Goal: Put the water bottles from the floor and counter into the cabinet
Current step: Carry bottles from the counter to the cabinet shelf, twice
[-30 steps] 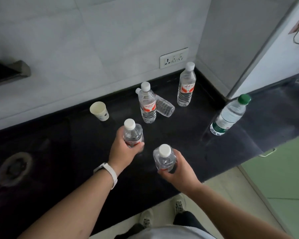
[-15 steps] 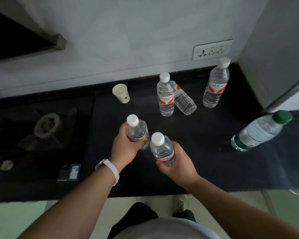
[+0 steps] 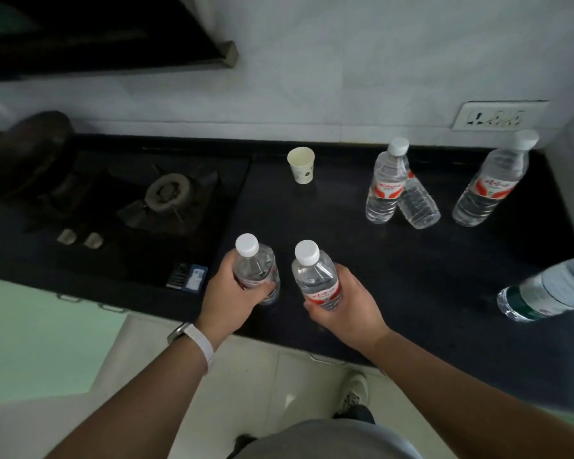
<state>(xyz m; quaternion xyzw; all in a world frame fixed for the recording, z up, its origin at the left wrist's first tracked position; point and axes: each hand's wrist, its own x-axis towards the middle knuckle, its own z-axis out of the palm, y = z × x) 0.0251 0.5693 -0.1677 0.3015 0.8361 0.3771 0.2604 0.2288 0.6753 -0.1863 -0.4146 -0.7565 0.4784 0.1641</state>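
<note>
- Two bottles are held upright above the counter (image 3: pixel 312 223) edge: the left hand (image 3: pixel 227 289) grips the left bottle (image 3: pixel 254 266), and the right hand (image 3: pixel 348 306) grips the right bottle (image 3: pixel 315 276).
- They are closer together than a second ago, so the carry to the cabinet is likely starting.
- Four spare bottles (image 3: pixel 385 183) wait at one to three o'clock.

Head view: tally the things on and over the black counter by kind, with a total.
Clear plastic water bottles gripped in hands: 2
Clear plastic water bottles on black counter: 4
Cream paper cup: 1
Total: 7
</note>
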